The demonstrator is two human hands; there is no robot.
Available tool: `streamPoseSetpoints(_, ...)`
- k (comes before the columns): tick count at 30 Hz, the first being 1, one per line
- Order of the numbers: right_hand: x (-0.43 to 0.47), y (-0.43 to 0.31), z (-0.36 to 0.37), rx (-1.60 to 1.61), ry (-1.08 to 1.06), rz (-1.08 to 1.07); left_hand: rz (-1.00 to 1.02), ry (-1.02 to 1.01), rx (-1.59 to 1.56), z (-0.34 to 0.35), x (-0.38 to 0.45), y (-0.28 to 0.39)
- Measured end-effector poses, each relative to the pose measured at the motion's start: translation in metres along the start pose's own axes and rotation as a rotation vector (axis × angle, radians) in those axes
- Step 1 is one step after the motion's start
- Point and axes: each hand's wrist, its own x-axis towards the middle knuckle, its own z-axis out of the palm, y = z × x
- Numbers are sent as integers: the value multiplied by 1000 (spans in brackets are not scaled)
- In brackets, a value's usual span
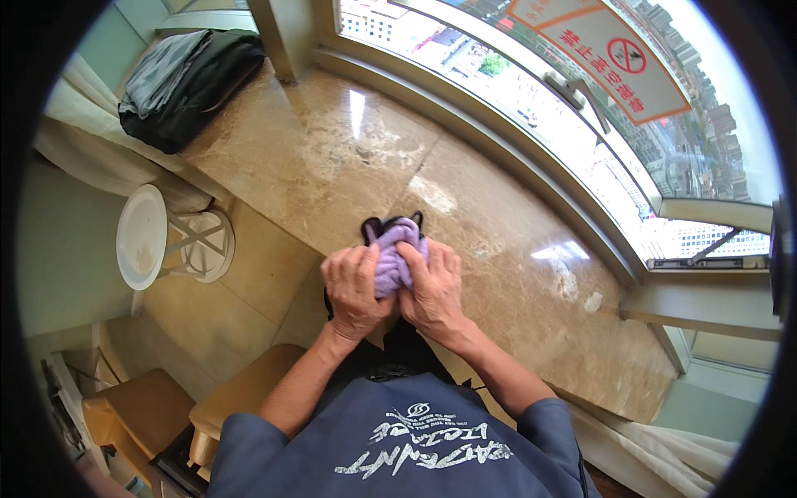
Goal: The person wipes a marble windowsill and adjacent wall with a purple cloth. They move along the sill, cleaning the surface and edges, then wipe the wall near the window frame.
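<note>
A bunched purple cloth (393,258) is squeezed between my two hands, over the near edge of a brown marble windowsill (348,193). My left hand (356,283) grips it from the left, and my right hand (434,283) closes on it from the right with the thumb across its top. Dark loops or straps (372,229) stick out at the far side of the bundle; what they belong to is unclear. The lower part of the cloth is hidden by my palms and fingers.
Folded dark and grey garments (180,87) lie at the sill's far left end. Below stands a white folding stool (142,236) by the curtain (118,143). Brown padded seats (249,386) are at lower left. An open window (598,118) with a handle and a warning sign runs along the right.
</note>
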Motion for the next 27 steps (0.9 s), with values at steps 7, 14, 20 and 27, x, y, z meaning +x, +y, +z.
streamPoseSetpoints(7,117,-49,86,96,-49,-116,-109,115,127,-30,40,-121)
streamPoseSetpoints(14,195,-88,155,109,-3,-198,-135,218,228,-49,70,-217)
streamPoseSetpoints(20,206,-91,163,89,-18,-201,-220,226,280,-47,74,-218)
streamPoseSetpoints(27,154,-76,134,151,-4,-261,-352,367,147,-25,26,-153)
